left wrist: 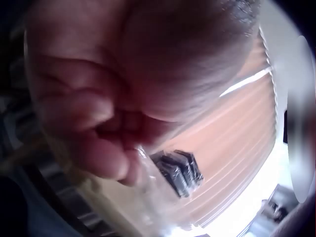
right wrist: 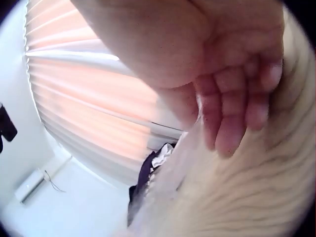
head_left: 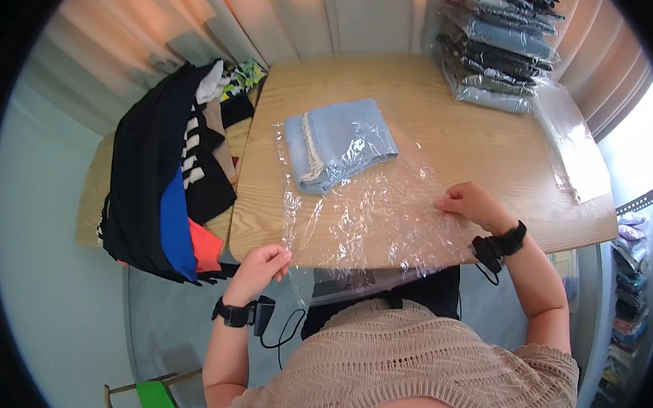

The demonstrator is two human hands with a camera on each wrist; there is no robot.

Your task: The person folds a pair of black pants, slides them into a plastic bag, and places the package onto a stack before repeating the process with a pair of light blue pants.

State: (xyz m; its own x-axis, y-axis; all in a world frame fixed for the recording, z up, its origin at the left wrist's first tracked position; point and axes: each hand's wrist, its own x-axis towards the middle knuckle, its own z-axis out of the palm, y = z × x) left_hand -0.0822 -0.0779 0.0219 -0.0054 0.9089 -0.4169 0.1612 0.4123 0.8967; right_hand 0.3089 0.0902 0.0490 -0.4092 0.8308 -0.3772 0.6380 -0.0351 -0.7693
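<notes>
A folded light-blue garment [head_left: 352, 135] with a frayed whitish edge lies near the table's middle. It is in or under a clear plastic bag [head_left: 362, 221], which spreads toward the person and hangs over the front edge. The left hand [head_left: 263, 266] pinches the bag's left side near that edge; in the left wrist view its fingers [left wrist: 106, 158] curl onto the clear film. The right hand [head_left: 478, 206] pinches the bag's right side above the table, its film running from between thumb and forefinger in the right wrist view.
Bagged folded clothes [head_left: 497, 50] are stacked at the back right, beside flat clear bags [head_left: 570, 139]. Dark and coloured clothes [head_left: 151, 165] are heaped on the left over a second surface. A green chair [head_left: 157, 400] stands at lower left, and shelved clothes [head_left: 628, 294] at right.
</notes>
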